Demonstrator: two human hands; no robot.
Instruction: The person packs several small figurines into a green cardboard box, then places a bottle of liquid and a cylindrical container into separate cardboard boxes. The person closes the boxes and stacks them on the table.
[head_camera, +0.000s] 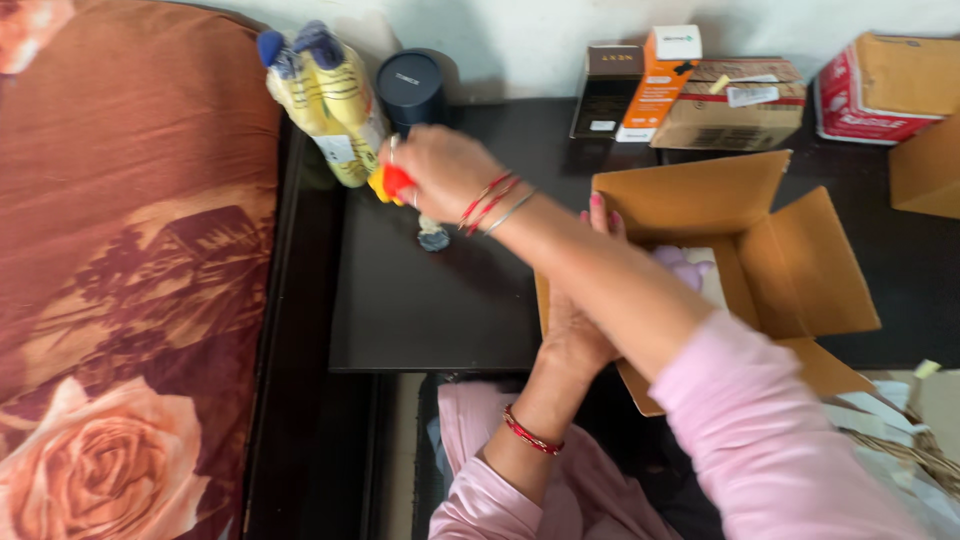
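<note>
Two arms cross over the dark worktop (430, 310): the right hand (440, 170) reaches left, fingers closed on a small red and yellow object (392, 184) beside the yellow toy (325, 95), while the left hand (580, 320) rests flat on the open cardboard box (790, 270), apparently steadying it.

Black tabletop (430, 300) against a pale wall (540, 30). Brown rose-patterned bedcover (120, 250) at left. Soft daylight throughout.

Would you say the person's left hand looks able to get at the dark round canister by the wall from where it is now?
Probably not directly. The left hand rests at the open cardboard box, and the right arm crosses above it toward the dark round canister; the right hand is far nearer.
</note>
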